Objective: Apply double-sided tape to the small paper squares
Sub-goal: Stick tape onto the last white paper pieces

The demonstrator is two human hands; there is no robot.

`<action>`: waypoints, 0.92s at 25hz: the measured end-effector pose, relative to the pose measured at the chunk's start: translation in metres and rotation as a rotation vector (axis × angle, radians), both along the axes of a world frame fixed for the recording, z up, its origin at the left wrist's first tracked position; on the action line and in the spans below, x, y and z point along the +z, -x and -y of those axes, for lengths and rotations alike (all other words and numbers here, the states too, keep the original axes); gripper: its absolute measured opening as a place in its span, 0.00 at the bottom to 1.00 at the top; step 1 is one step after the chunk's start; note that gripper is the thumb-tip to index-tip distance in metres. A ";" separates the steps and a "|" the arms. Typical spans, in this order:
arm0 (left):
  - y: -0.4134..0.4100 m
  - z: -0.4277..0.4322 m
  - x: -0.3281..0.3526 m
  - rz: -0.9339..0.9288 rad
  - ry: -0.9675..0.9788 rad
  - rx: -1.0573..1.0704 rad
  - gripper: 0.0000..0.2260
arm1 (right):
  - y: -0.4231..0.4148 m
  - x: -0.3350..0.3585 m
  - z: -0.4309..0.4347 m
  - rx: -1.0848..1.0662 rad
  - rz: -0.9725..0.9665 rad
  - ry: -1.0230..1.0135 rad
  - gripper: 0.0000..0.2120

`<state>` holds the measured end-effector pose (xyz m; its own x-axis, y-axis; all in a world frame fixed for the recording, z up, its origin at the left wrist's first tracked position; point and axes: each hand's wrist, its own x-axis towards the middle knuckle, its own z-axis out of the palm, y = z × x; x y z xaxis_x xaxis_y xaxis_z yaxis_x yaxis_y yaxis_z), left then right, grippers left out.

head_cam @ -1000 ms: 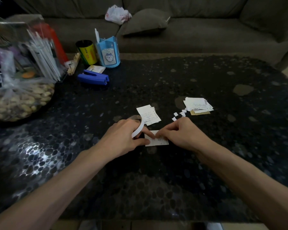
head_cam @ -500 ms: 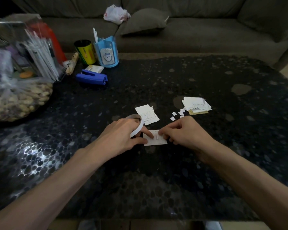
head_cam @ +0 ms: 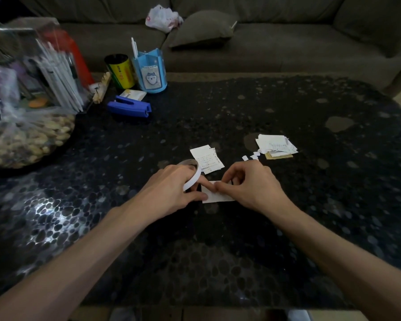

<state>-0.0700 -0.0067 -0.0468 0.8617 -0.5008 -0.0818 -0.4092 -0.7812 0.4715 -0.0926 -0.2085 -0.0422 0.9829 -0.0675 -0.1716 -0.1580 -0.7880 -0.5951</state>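
Currently: by my judgement, a strip of double-sided tape is being laid onto a paper slip [head_cam: 219,197] lying flat on the tabletop [head_cam: 241,262].
Left hand [head_cam: 171,188]: its fingers are curled through the tape roll [head_cam: 191,176] and carry it, while the thumb and forefinger reach down and touch the slip's left end.
Right hand [head_cam: 250,184]: the fingers are curled, with thumb and forefinger pinching at the slip's upper edge, tip to tip with the left forefinger (whether a tape end also sits between them is too small to tell).
Small paper squares [head_cam: 250,156]: these lie loose on the tabletop just beyond the right hand, beside a pile of papers [head_cam: 276,145], and neither hand touches them.
Printed receipt [head_cam: 206,158]: it lies flat just beyond the tape roll.
Far corner: a blue stapler [head_cam: 130,107] and a blue pen holder [head_cam: 149,75] stand well apart from the work.
Risk, skewed strip: if the roll swings as it pulls away, the tape could land crooked or wrinkle.
Risk, lifted slip: the paper looks light, so the adhesive may drag it up unless the fingertips pin it down.
Risk, stuck fingers: bare tape may cling to skin and peel back off.
Risk, scattered squares: a wrist or a draught could sweep those tiny pieces away.
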 end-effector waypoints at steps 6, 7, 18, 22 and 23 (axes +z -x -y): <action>-0.002 -0.005 -0.002 -0.091 0.158 0.097 0.08 | -0.002 0.000 -0.002 -0.008 -0.034 0.001 0.08; -0.003 -0.006 -0.002 -0.096 0.140 0.090 0.09 | -0.002 0.000 -0.002 -0.009 -0.037 -0.007 0.08; -0.004 -0.006 -0.002 -0.138 0.141 0.142 0.11 | -0.006 0.001 0.011 0.052 0.050 -0.086 0.06; -0.001 -0.006 0.003 -0.160 0.166 0.203 0.16 | -0.022 -0.008 -0.001 0.080 0.385 0.052 0.09; -0.001 -0.006 0.004 -0.168 0.165 0.207 0.16 | -0.028 -0.012 -0.006 0.109 0.439 0.127 0.13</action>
